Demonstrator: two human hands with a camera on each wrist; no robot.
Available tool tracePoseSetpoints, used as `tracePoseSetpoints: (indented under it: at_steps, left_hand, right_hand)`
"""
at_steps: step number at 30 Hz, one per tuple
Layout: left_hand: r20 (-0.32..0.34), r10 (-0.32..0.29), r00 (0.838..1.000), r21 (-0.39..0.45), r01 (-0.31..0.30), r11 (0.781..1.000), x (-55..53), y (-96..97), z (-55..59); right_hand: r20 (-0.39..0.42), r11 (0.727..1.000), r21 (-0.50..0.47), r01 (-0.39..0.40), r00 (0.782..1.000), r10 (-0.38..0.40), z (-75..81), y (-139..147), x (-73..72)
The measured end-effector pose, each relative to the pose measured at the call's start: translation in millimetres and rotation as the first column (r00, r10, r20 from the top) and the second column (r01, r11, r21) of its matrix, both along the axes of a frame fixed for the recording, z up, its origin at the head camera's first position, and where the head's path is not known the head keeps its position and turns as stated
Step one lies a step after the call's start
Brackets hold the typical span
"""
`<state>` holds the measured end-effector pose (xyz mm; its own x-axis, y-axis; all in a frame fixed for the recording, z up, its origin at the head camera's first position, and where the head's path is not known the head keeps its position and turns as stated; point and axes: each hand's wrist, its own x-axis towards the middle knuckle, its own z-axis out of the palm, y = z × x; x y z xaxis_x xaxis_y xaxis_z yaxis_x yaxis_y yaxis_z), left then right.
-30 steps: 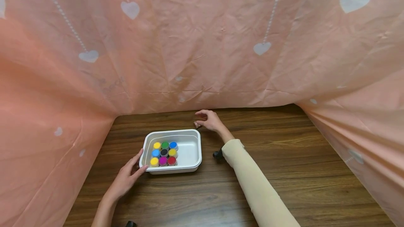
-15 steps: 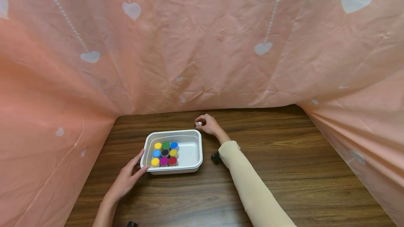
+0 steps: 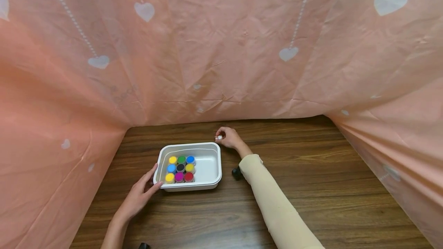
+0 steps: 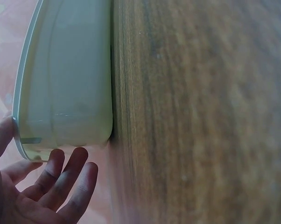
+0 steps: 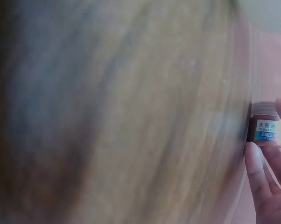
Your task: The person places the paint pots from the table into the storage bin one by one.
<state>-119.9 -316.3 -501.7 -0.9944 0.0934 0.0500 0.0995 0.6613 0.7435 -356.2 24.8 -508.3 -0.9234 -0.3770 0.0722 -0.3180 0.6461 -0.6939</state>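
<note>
In the head view my right hand (image 3: 230, 138) pinches a small paint jar (image 3: 219, 137) just behind the far right corner of a white plastic tub (image 3: 204, 185). The right wrist view shows this jar (image 5: 263, 123) as brownish red, with a printed gouache label; it lies on its side, close to the table surface. My left hand (image 3: 136, 199) rests at the tub's near left corner, thumb on the rim, relaxed fingers along the outer end wall. Several paint jars (image 3: 180, 168) with coloured lids stand in rows in the tub's left part.
Dark wood-grain table (image 3: 311, 172) lies under everything. A pink curtain (image 3: 221, 68) with white hearts hangs behind the table and along both sides. Bare floor shows in the right part of the tub. A black wrist device (image 3: 237, 173) sits by the right sleeve.
My right hand has come down onto the small jar, closing thumb and fingers on it; the jar has turned slightly and shows its white label. The left hand and tub stay put.
</note>
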Motion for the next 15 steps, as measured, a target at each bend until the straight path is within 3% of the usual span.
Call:
tracePoseSetpoints:
  at_steps: [6,15]
  left_hand:
    - [-0.007,0.000,1.000,0.002,0.000,1.000,0.2,0.2,-0.1]
    - [0.014,-0.003,1.000,0.003,0.003,1.000,-1.1,-0.8,0.8]
  right_hand:
    - [0.004,1.000,0.031,0.008,1.000,-0.008,2.3,2.6,-1.5]
    - [0.014,1.000,-0.004,-0.017,1.000,0.017,3.0,11.4,-0.7]
